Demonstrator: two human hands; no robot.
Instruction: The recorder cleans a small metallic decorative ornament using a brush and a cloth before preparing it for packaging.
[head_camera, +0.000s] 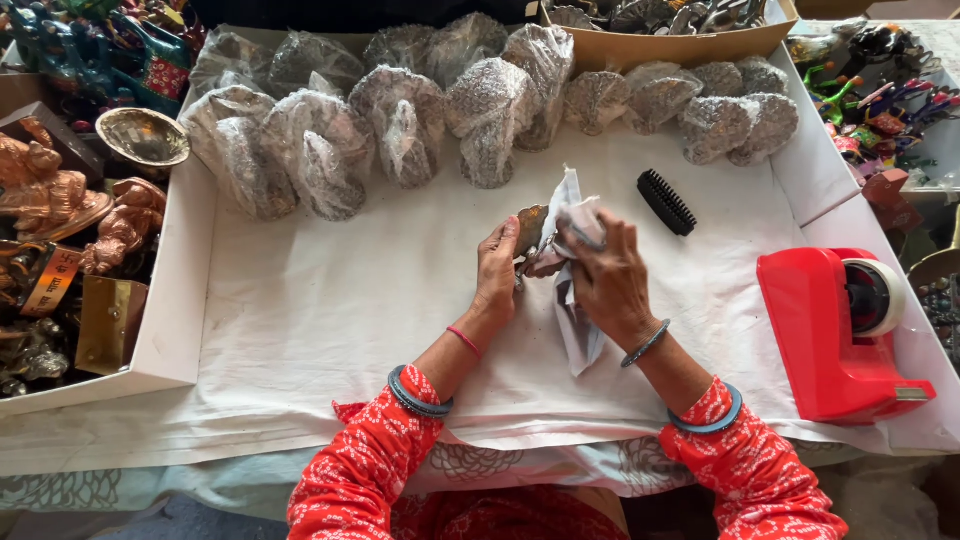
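- From the head camera I look straight down on a work surface covered by a creased white cloth (330, 300), soft and matte.
- At the centre of my view, my left hand (497, 275) grips a small metal figure (530, 232) by its left edge, fingers curled closed around it.
- The figure is dull bronze-grey with a rounded, embossed face; most of it is hidden, so I cannot tell its full shape.
- My right hand (608, 280) presses a crumpled white rag (578, 225) against the figure, fingers closed tight on the cloth; a loose tail of the rag hangs down toward 6 o'clock.
- Both forearms wear red sleeves with a fine white print; I count two blue-grey bangles on the right arm, and one blue-grey bangle and one thin red one on the left.
- At 2 o'clock from the hands, just beside them, lies one black brush (666, 202), oblong with stiff ribbed bristles.
- At 3 o'clock, well apart, stands one glossy red tape dispenser (835, 335) holding a white roll.
- Along 12 o'clock runs a row of wrapped bundles (405, 120) in crinkled clear plastic, silvery and patterned inside; I count roughly sixteen, though overlaps make it uncertain.
- At 9 o'clock sit copper-coloured figurines (60, 190) and one shiny brass bowl (145, 138).
- At 1 o'clock a brown cardboard box (670, 45) holds more grey metal pieces.
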